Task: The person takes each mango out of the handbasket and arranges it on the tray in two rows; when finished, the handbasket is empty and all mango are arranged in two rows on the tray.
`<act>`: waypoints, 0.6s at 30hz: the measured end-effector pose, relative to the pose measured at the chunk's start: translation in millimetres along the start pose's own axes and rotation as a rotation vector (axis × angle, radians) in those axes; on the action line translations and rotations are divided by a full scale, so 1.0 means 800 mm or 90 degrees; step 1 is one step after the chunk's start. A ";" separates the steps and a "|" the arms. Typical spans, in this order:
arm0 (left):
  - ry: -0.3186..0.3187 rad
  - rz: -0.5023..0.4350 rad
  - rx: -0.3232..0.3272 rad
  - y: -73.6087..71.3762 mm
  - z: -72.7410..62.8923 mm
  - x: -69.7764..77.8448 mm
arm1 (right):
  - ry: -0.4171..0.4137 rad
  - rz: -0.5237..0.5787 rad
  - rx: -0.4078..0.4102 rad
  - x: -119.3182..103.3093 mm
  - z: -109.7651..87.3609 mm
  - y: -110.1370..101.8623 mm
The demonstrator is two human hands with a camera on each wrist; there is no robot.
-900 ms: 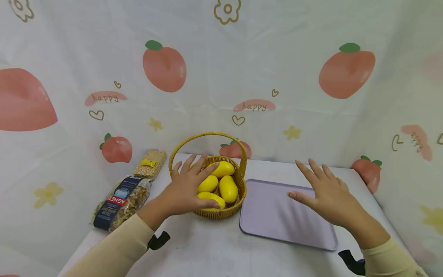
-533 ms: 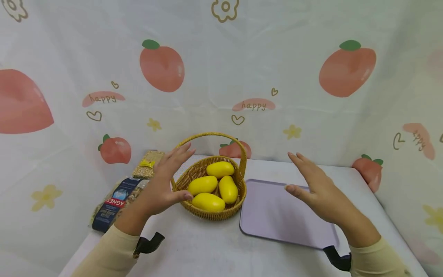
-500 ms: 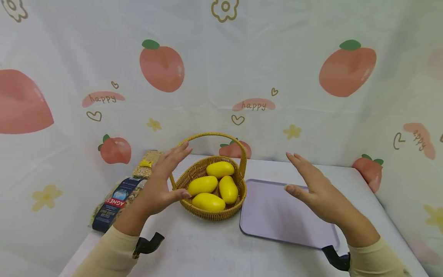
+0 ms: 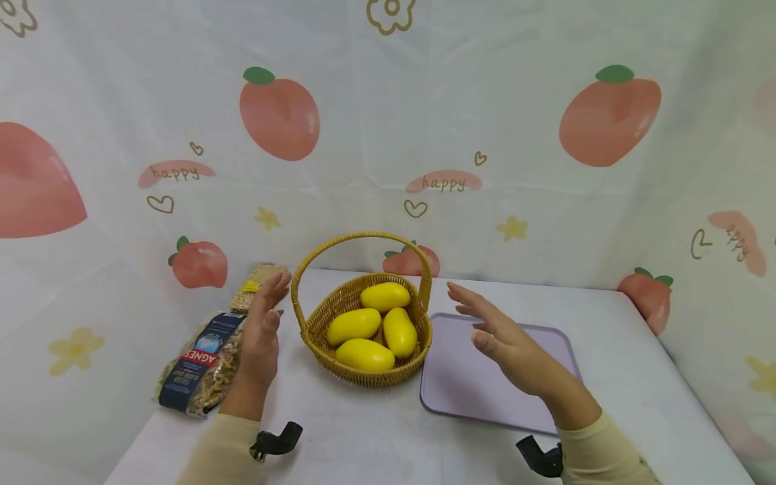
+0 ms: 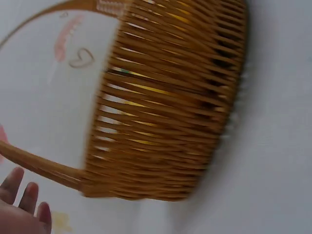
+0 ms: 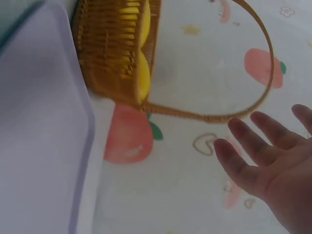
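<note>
A wicker basket with a tall arched handle stands mid-table, holding several smooth yellow mango-like fruits. My left hand is just left of it, fingers extended and palm turned toward the basket, holding nothing. On the other side my right hand hovers over the lilac tray, fingers loosely straight and pointing toward the basket. In the left wrist view my fingertips show near the foot of the basket's handle. The right wrist view has my spread fingers by the handle's arch.
A bag of dried pasta mix with a dark label lies at the table's left edge. Behind it is a pack of pale grains, partly covered by my left hand. A fruit-printed cloth hangs behind the white table.
My left hand has drawn back leftward from over the basket and turned its palm inward. My right hand has moved left across the tray toward the basket. Basket and fruits have stayed put.
</note>
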State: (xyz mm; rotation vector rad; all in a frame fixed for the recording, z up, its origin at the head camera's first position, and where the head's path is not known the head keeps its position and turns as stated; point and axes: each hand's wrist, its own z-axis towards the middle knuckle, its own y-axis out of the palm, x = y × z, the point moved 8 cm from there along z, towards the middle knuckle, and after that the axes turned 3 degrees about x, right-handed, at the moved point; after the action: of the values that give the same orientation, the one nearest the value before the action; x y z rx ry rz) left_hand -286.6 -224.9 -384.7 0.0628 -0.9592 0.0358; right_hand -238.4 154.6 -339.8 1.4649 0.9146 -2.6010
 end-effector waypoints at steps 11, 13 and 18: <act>-0.249 -0.180 -0.004 0.014 -0.052 -0.125 | 0.022 0.114 -0.061 0.022 0.026 0.060; -0.270 -0.174 -0.019 0.019 -0.059 -0.136 | 0.020 0.128 -0.063 0.024 0.030 0.067; -0.277 -0.169 -0.049 0.023 -0.062 -0.145 | 0.024 0.170 -0.064 0.032 0.043 0.084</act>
State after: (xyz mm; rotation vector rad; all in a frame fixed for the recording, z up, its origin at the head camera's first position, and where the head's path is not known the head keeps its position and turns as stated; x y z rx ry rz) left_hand -313.9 -203.3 -507.7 0.1301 -1.3784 -0.2688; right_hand -259.6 88.6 -378.5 1.4990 0.7784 -2.3118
